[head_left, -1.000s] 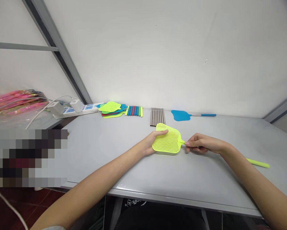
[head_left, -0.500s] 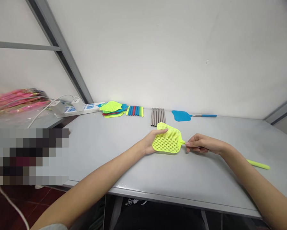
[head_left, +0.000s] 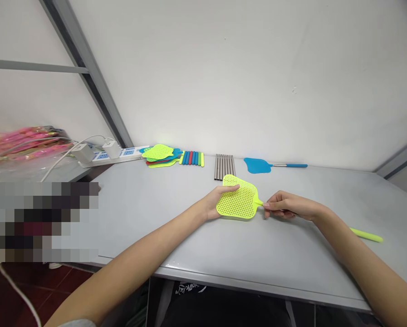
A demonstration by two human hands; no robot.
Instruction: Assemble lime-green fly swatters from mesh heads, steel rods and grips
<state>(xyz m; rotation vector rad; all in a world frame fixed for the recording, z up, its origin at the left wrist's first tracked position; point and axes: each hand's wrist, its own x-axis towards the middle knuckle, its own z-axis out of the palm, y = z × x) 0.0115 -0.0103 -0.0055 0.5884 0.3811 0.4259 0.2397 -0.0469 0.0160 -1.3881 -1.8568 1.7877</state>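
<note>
A yellow-green perforated swatter head (head_left: 240, 198) is held just above the grey table (head_left: 189, 245). My left hand (head_left: 214, 202) grips its left edge, thumb on top and fingers underneath. At the head's right end, my right hand (head_left: 285, 205) pinches the short neck between thumb and fingertips; the other fingers are curled. Whether anything else is inside the right hand cannot be made out. A yellow-green handle (head_left: 366, 235) lies to the right, partly hidden by my right forearm.
Along the wall lie stacked swatter heads (head_left: 159, 152), a row of coloured handles (head_left: 191, 158), several metal rods (head_left: 224, 167) and a blue swatter (head_left: 257, 165) with its rod and handle. A power strip (head_left: 121, 156) and pink bagged items (head_left: 29, 143) are at the left.
</note>
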